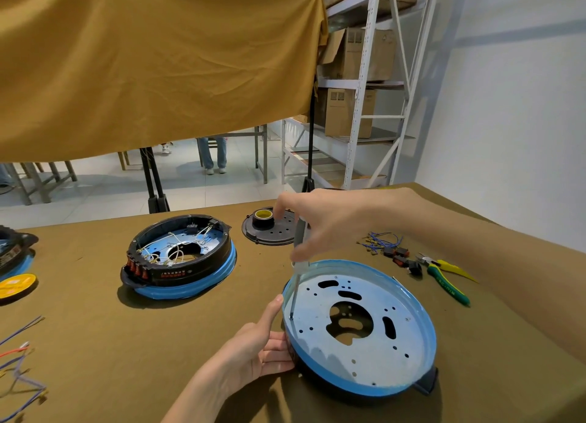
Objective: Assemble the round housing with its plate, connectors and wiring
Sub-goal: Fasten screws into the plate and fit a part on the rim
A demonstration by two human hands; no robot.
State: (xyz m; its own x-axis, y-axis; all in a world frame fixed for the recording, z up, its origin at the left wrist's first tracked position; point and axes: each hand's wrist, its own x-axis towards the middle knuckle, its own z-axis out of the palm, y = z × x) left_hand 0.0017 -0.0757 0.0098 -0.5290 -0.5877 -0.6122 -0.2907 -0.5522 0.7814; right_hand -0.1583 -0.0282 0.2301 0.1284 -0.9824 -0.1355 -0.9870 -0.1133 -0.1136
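While left hand (pixel 253 353) steadies housing (pixel 361 387), right hand (pixel 320 223) holds screwdriver (pixel 298 273).

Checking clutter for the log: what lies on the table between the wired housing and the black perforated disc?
Head view: only bare olive cloth lies between the wired housing and the black perforated disc.

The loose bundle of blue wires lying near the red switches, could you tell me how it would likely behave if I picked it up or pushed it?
The blue wires look thin and curl loosely, so they would probably flop and sag rather than hold shape. Being slight, they are likely very light. Their ends seem to carry small terminals, and they lie tangled together beside the red switches, so lifting one may drag the others along.
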